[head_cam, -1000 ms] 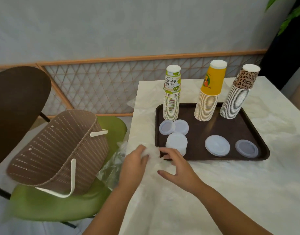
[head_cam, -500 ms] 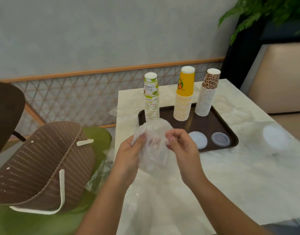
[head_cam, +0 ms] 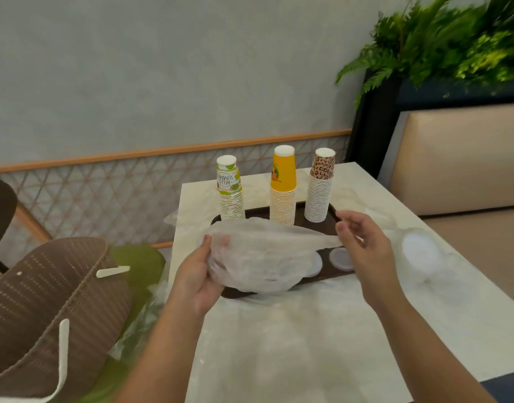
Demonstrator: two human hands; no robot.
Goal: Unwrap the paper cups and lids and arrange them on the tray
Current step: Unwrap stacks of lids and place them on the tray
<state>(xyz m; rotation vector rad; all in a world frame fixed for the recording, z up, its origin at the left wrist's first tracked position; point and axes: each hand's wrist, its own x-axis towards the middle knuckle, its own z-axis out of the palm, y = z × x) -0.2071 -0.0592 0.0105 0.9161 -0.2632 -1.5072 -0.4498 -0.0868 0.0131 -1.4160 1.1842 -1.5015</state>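
three cup stacks (head_cam: 282, 193) on tray (head_cam: 238, 293) (far edge), basket (head_cam: 46, 309) left of table (head_cam: 322, 344)

The top cup (head_cam: 228, 177) of the stack left of the yellow cup stack (head_cam: 283, 186) reads "HELLO SUMMER", printed upside down; no other lettering is legible.

Three tall cup stacks (head_cam: 283, 193) line the far edge of the tray (head_cam: 238, 292), blocking reach over it. The stretched plastic wrap (head_cam: 258, 254) hangs over the tray's left and middle. Bare tabletop (head_cam: 308, 338) lies open near the camera; a basket (head_cam: 46, 301) crowds the left side.
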